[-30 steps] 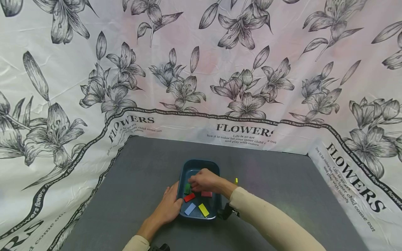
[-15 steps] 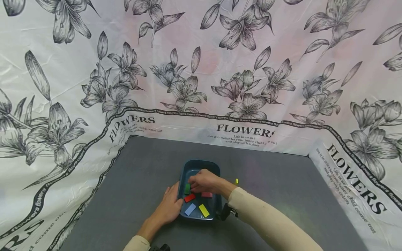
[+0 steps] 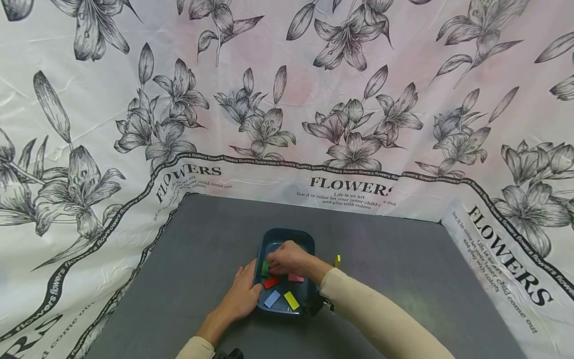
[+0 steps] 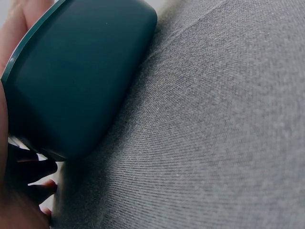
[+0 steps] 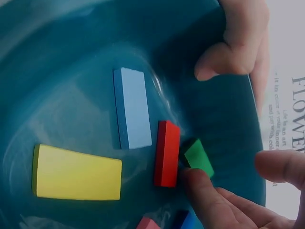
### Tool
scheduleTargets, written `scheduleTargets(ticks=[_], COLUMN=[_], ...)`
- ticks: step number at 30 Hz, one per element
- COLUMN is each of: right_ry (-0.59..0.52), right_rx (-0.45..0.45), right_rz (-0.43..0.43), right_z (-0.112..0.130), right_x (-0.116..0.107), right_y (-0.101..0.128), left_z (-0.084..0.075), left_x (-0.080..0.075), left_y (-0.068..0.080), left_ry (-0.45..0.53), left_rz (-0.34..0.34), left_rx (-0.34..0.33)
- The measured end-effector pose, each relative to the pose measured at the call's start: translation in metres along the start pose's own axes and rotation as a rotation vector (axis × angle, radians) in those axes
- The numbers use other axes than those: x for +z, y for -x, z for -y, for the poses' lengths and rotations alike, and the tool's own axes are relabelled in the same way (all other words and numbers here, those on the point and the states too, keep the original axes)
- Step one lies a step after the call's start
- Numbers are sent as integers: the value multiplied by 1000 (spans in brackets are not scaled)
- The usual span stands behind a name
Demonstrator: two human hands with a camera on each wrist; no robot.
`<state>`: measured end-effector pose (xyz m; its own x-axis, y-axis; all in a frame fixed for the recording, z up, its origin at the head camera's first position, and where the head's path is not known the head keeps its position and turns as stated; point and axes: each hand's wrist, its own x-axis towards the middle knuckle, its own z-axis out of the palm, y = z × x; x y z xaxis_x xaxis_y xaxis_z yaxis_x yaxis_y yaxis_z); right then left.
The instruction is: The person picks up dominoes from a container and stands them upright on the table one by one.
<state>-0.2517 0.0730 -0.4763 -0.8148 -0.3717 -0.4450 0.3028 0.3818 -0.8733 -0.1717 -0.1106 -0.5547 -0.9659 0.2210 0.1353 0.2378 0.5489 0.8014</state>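
two things occupied us: our left hand [image 3: 242, 293] gripped the tray [image 4: 81, 71], our unclenched right hand [image 3: 289, 258] touched the green block [image 5: 199, 157].

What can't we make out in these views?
Inside of tray: left wrist view, hidden by its outer wall.
Dark blue block: right wrist view, cut off by bottom edge.
Green block: right wrist view, one end behind right hand.
Pink block: head view, partly behind right hand.
Yellow block outside tray: head view, lower end too small, beside sleeve.
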Motion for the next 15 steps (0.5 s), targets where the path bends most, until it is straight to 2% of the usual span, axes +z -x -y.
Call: scheduleTargets(ticks=[15], right_ry=[-50], right_rx=[-9], right_rz=[-12], right_z=[-2], right_x=[13], right_y=[-2], left_z=[0], left_x=[-1], left_y=[-1], left_ry=[9], left_rz=[5], left_rx=[9])
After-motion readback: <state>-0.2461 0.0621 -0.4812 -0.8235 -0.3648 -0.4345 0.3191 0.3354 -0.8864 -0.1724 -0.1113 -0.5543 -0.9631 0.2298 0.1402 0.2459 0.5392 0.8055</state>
